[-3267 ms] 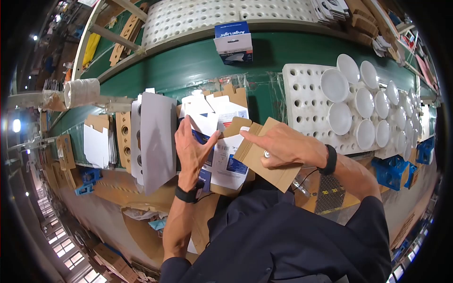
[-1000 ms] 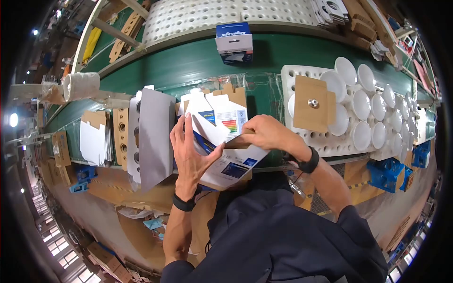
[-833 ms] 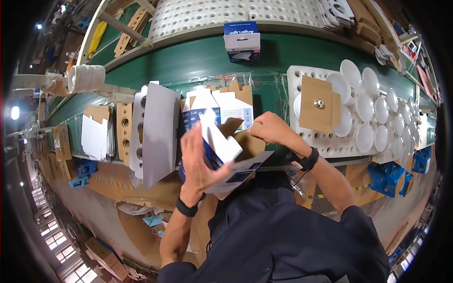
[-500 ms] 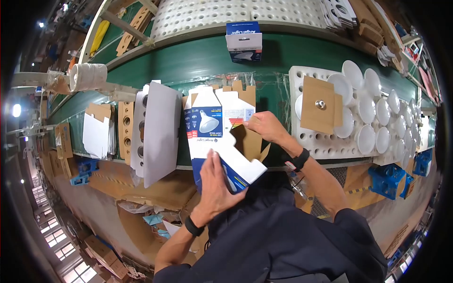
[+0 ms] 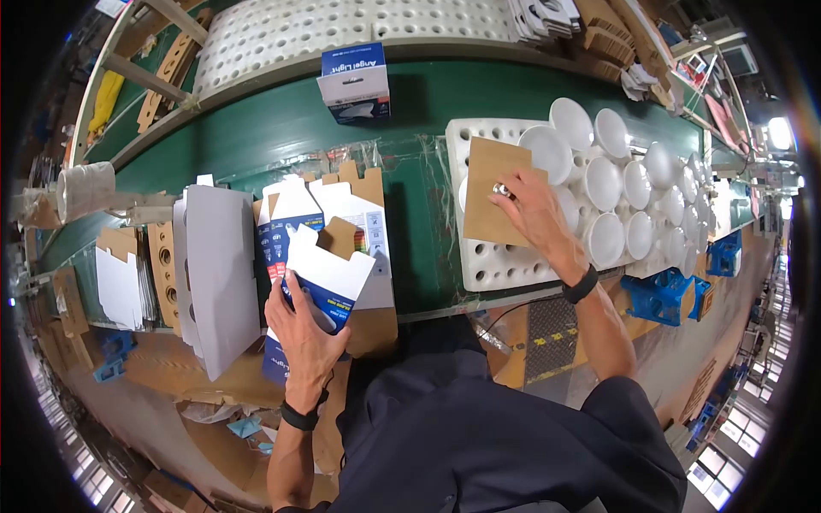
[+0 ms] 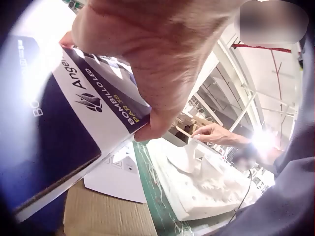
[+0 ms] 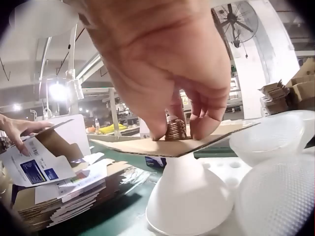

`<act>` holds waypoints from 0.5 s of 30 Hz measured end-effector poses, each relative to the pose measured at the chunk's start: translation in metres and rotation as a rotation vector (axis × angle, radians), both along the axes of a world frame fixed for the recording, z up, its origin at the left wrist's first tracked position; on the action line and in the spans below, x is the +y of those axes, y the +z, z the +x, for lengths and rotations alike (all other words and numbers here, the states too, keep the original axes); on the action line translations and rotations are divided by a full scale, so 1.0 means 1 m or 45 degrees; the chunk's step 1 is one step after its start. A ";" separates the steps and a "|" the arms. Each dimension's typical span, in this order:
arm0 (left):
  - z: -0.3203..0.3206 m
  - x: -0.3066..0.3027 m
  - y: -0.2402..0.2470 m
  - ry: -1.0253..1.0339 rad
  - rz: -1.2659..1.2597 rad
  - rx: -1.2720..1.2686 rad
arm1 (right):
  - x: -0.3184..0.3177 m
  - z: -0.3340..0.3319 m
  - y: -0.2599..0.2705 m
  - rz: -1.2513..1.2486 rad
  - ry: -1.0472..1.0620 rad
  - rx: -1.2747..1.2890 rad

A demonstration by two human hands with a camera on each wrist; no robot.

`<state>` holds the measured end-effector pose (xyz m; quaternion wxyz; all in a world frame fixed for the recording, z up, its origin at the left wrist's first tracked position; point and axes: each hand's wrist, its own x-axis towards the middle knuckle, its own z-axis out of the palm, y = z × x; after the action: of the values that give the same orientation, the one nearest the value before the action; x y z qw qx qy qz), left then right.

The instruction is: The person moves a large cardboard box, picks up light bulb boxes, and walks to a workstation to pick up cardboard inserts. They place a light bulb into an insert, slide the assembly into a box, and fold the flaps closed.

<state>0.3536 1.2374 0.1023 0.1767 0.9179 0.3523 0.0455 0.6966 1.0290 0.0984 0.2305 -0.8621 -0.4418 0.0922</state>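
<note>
My left hand (image 5: 304, 338) grips an unfolded light bulb box (image 5: 329, 272), blue and white with its top flaps open, over a stack of flat boxes (image 5: 373, 329). The left wrist view shows thumb and fingers around the printed box (image 6: 88, 105). To the right, my right hand (image 5: 540, 214) pinches the metal screw base (image 7: 175, 129) of a bulb. That base pokes up through a brown cardboard insert (image 5: 487, 184). Below the insert, the white bulb body (image 7: 189, 196) flares downward in the right wrist view.
More white bulbs (image 5: 605, 184) stand in the holed foam tray (image 5: 481, 275) at right. A closed bulb box (image 5: 355, 84) sits on the green belt (image 5: 256, 111) at the back. Grey-white sheets (image 5: 218, 274) stand on edge to the left. A blue stool (image 5: 654, 297) is beyond the bench.
My right hand has let go of the box flaps and moved right onto the bulb's screw base. My left hand has turned the box, now open at the top. The head view has shifted.
</note>
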 end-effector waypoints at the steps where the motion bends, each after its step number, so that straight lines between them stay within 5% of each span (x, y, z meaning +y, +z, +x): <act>1: 0.002 -0.001 0.002 -0.014 -0.009 0.007 | 0.004 0.000 -0.002 0.009 -0.006 -0.023; 5: 0.001 0.002 0.004 -0.003 -0.052 0.019 | 0.011 0.014 -0.004 0.137 -0.006 -0.068; 8: -0.004 0.003 0.001 -0.010 -0.083 -0.029 | 0.050 -0.006 0.058 0.247 -0.167 0.251; 13: -0.007 0.002 0.000 -0.030 -0.076 -0.015 | 0.120 -0.021 0.007 0.412 0.070 0.998; 15: -0.014 -0.001 -0.004 -0.039 -0.065 -0.033 | 0.139 -0.034 -0.035 0.353 0.111 0.976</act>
<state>0.3394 1.2367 0.0986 0.2054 0.9177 0.3370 0.0456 0.6630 1.1680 0.0634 0.4885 -0.7063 -0.3683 0.3561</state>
